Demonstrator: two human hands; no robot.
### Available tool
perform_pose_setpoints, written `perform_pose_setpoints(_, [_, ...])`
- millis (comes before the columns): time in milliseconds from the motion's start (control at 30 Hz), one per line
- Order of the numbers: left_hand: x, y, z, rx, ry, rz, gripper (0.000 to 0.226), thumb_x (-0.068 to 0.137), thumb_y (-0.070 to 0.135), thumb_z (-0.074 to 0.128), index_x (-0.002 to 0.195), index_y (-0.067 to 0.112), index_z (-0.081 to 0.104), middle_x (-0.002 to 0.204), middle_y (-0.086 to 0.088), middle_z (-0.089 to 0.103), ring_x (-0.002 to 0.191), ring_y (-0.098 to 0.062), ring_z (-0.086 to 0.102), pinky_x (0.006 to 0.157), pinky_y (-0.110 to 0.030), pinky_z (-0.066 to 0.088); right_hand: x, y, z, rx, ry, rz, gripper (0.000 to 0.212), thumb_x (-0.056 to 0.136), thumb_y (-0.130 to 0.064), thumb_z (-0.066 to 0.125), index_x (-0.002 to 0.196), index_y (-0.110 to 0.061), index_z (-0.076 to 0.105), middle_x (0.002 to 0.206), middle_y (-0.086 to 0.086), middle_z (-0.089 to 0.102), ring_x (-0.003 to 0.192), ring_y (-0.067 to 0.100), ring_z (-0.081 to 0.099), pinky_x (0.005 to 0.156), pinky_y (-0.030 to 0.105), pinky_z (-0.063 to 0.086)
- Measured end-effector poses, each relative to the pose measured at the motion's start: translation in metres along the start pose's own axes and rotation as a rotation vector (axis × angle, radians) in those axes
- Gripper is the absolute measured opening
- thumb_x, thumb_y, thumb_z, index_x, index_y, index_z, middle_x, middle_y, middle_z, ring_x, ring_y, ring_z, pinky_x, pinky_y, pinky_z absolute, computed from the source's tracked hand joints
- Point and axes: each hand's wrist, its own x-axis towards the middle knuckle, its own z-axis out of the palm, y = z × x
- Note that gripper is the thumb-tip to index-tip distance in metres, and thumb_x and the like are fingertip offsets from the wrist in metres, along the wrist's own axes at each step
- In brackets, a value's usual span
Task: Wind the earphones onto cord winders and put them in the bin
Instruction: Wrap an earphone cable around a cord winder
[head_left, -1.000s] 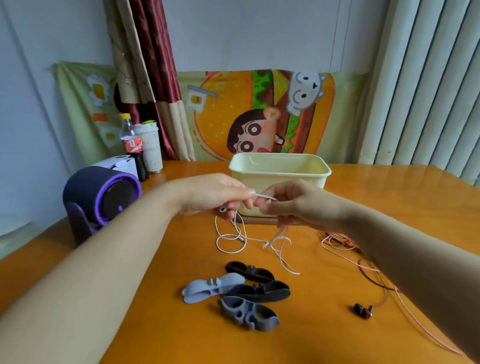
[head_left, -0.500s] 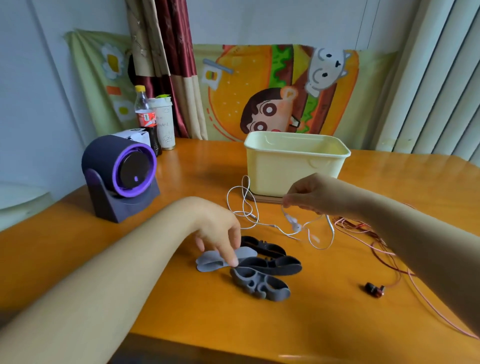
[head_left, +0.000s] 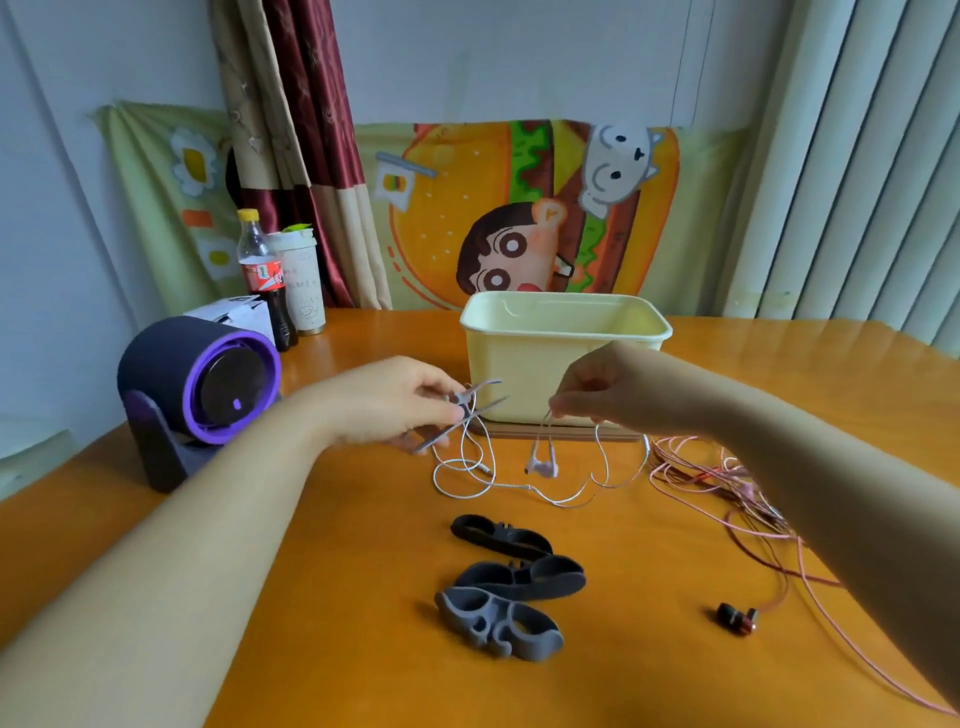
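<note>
Fingers (head_left: 439, 388) of your left hand (head_left: 384, 400) are pinching the pale grey cord winder (head_left: 462, 400) at its middle, holding it tilted above the table (head_left: 322, 597) in front of the cream bin (head_left: 563, 358). Your right hand (head_left: 608, 389) is pinching the white earphones (head_left: 543, 463) by the cord just above the two buds, which are dangling close over the wood. The rest of the cord is lying in loose loops between your hands. Whether any cord is already sitting in the winder, I cannot tell.

By the look of it, you are getting ready to seat the first stretch of cord. You are doing this well if you are bringing the bud end to the winder's notch and holding light tension, so that each turn is lying flat. The loops on the table are crossing one another, so you are risking a knot if you are pulling fast. The pink earphones (head_left: 727, 483) are sprawling just beside them on your right, and you are best guiding the white cord clear of those. Three dark winders (head_left: 511, 574) are lying nearer you.
</note>
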Motion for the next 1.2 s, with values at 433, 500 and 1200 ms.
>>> perform_pose_setpoints(433, [0.050, 0.009, 0.063, -0.441, 0.008, 0.150, 0.019, 0.097, 0.016, 0.055, 0.108, 0.026, 0.067, 0.091, 0.005, 0.066, 0.073, -0.006, 0.056, 0.066, -0.022, 0.051, 0.007, 0.020, -0.016, -0.039, 0.059, -0.113, 0.018, 0.086, -0.035, 0.066, 0.094, -0.021, 0.074, 0.085, -0.015, 0.068, 0.075, 0.001, 0.062, 0.067, 0.015, 0.048])
perform_pose_setpoints(500, [0.052, 0.003, 0.069, -0.525, -0.041, 0.145, 0.020, 0.096, 0.016, 0.054, 0.107, 0.025, 0.067, 0.086, 0.006, 0.067, 0.073, -0.006, 0.056, 0.063, -0.020, 0.050, 0.011, 0.026, -0.010, -0.013, 0.045, -0.118, 0.016, 0.086, -0.034, 0.066, 0.093, -0.022, 0.073, 0.083, -0.016, 0.067, 0.073, -0.001, 0.060, 0.065, 0.013, 0.047])
perform_pose_setpoints(1200, [0.056, -0.026, 0.089, -0.385, 0.000, 0.160, 0.036, 0.065, 0.031, 0.071, 0.100, 0.025, 0.065, 0.083, 0.018, 0.072, 0.065, 0.004, 0.060, 0.060, -0.015, 0.047, 0.028, 0.037, 0.014, 0.172, -0.041, -0.209, 0.007, 0.086, -0.028, 0.066, 0.081, -0.026, 0.071, 0.073, -0.011, 0.069, 0.065, -0.002, 0.058, 0.059, 0.009, 0.042])
